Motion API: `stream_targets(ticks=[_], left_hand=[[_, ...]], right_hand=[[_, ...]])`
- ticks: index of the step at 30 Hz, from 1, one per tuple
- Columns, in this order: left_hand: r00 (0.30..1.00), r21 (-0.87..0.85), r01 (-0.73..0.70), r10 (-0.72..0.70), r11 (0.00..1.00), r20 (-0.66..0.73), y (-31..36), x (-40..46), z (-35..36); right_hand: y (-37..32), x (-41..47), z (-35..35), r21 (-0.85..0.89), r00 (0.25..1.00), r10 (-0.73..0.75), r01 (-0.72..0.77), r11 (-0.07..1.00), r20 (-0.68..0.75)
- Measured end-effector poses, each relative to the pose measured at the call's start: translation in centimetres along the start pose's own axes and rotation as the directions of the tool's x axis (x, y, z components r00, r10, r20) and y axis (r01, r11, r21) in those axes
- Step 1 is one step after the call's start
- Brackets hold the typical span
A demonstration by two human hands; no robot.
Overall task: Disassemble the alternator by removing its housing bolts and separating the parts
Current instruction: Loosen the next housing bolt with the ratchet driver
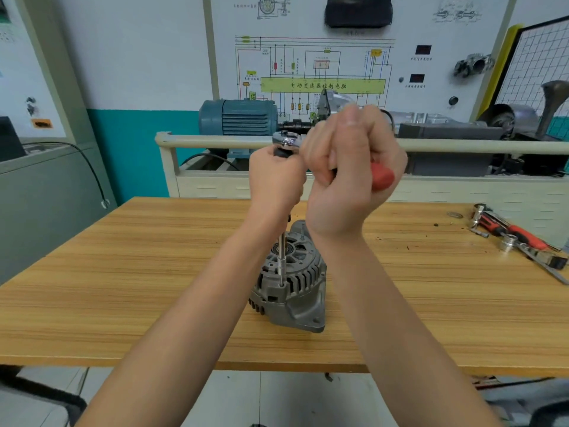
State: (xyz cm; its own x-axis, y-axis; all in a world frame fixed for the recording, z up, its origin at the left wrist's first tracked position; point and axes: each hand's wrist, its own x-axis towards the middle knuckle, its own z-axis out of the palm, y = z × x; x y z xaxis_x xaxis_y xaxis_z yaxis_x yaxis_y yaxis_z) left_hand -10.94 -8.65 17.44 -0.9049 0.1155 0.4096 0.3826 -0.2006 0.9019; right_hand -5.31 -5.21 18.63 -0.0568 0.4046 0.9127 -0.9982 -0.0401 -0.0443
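Bolts only just begun, parts not apart yet

Hands are both up high, close together, working one tool. The right hand [348, 167] has its fingers curled tight round the red handle [383, 178] of a ratchet wrench [288, 141]. The left hand [275, 180], just at 9 o'clock from it, is curled round the black top part under the shiny wrench head and holds it steady.

From the left hand a thin metal bar [281, 257] goes straight down, toward 6 o'clock. Its tip sits on a bolt [282, 285] at the edge of the alternator [291, 282]. The alternator stands on the wooden counter [123, 288], near the middle, right under the two hands.

How far along is the job? Not far, I think. The grey housing looks all in one piece. Both halves sit together with no gap that I can see. No loose bolts show on the counter near it. This bolt looks like it is being turned now, but I cannot tell how loose it is. Other housing bolts are too small to count, and some may hide behind the arms.

So most of the work is left: get this bolt out, do the others, then pull the halves apart.

Far off at 3 o'clock, near the counter edge, lie spare tools [520, 238] with red handles and some sockets.
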Motion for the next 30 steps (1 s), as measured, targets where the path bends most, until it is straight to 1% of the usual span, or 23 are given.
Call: stream_targets(ticks=[1,2,4,5,7,9,10,11,12,13,15,16,18,19,21,23,24,25,26,27,29,30], left_hand=[[1.0,0.006,-0.005,0.005,1.0,-0.004,-0.1,0.0,0.0],[1.0,-0.002,-0.002,0.002,1.0,0.017,-0.1,-0.1,-0.1],[0.991,-0.049,0.02,-0.014,0.999,0.132,0.0,0.0,-0.7],[0.976,-0.085,0.039,-0.02,0.996,0.215,0.0,0.1,-1.2],[0.912,-0.148,0.104,-0.034,0.983,0.41,0.2,0.5,-2.2],[0.813,-0.149,0.167,-0.05,0.975,0.58,0.3,0.6,-2.9],[0.775,-0.145,0.186,-0.054,0.972,0.629,0.4,0.7,-3.0],[0.755,-0.145,0.203,-0.06,0.968,0.653,0.4,0.6,-3.0],[0.752,-0.145,0.218,-0.072,0.965,0.655,0.4,0.6,-2.9],[0.763,-0.139,0.225,-0.085,0.965,0.641,0.5,0.6,-2.7],[0.822,-0.112,0.196,-0.1,0.974,0.561,0.4,0.4,-2.2],[0.859,-0.1,0.173,-0.1,0.98,0.502,0.4,0.4,-1.9],[0.929,-0.088,0.132,-0.092,0.987,0.358,0.2,0.2,-1.3],[0.956,-0.084,0.116,-0.088,0.99,0.281,0.1,0.1,-1.0],[0.989,-0.072,0.093,-0.083,0.993,0.125,0.1,0.0,-0.5],[0.999,-0.037,0.053,-0.053,0.998,-0.001,0.0,-0.1,0.0],[0.999,-0.005,0.024,-0.024,1.0,-0.046,0.0,-0.1,0.1],[0.998,0.025,-0.001,0.003,1.0,-0.067,-0.1,-0.2,0.2],[0.998,0.034,-0.021,0.023,0.999,-0.059,-0.1,-0.3,0.1],[0.999,0.012,-0.032,0.032,0.999,-0.033,-0.1,-0.4,0.0],[0.999,-0.029,-0.027,0.028,0.999,0.027,-0.2,-0.5,-0.5],[0.997,-0.038,-0.015,0.018,0.999,0.071,-0.2,-0.5,-0.8]], right_hand=[[0.0,-0.1,0.0,-0.009,1.0,-0.005,0.005,1.0,0.005],[0.1,0.1,-0.2,0.025,1.0,0.021,-0.021,0.999,-0.012],[0.0,0.9,-1.1,0.194,0.987,0.152,-0.141,0.971,-0.045],[0.0,1.5,-1.7,0.293,0.967,0.25,-0.224,0.93,-0.053],[0.2,2.6,-3.0,0.471,0.886,0.462,-0.388,0.792,-0.048],[0.9,3.4,-4.1,0.644,0.778,0.628,-0.472,0.602,-0.016],[1.3,3.6,-4.6,0.712,0.733,0.68,-0.477,0.515,-0.001],[1.6,3.8,-5.0,0.76,0.703,0.711,-0.468,0.451,0.011],[2.0,3.9,-5.2,0.788,0.685,0.729,-0.456,0.414,0.013],[2.1,4.0,-5.3,0.802,0.675,0.737,-0.444,0.4,0.006],[2.2,4.0,-5.3,0.805,0.666,0.745,-0.426,0.413,-0.029],[2.0,3.9,-5.3,0.796,0.671,0.739,-0.418,0.437,-0.053],[1.5,3.5,-4.9,0.735,0.716,0.692,-0.421,0.532,-0.09],[1.2,3.2,-4.5,0.673,0.757,0.647,-0.429,0.603,-0.097],[0.5,2.2,-3.2,0.48,0.87,0.485,-0.392,0.785,-0.083],[0.2,1.0,-1.7,0.236,0.968,0.247,-0.229,0.944,-0.051],[0.0,0.4,-1.0,0.121,0.99,0.139,-0.134,0.984,-0.026],[-0.1,-0.1,-0.5,0.032,0.998,0.057,-0.057,0.998,0.005],[-0.2,-0.4,-0.2,-0.02,0.999,0.007,-0.007,1.0,0.033],[-0.3,-0.6,0.0,-0.036,0.999,-0.009,0.011,0.999,0.048],[-0.2,-0.3,-0.3,0.03,0.999,0.037,-0.038,0.999,0.022],[-0.1,0.1,-0.6,0.111,0.996,0.093,-0.092,0.99,-0.001]])
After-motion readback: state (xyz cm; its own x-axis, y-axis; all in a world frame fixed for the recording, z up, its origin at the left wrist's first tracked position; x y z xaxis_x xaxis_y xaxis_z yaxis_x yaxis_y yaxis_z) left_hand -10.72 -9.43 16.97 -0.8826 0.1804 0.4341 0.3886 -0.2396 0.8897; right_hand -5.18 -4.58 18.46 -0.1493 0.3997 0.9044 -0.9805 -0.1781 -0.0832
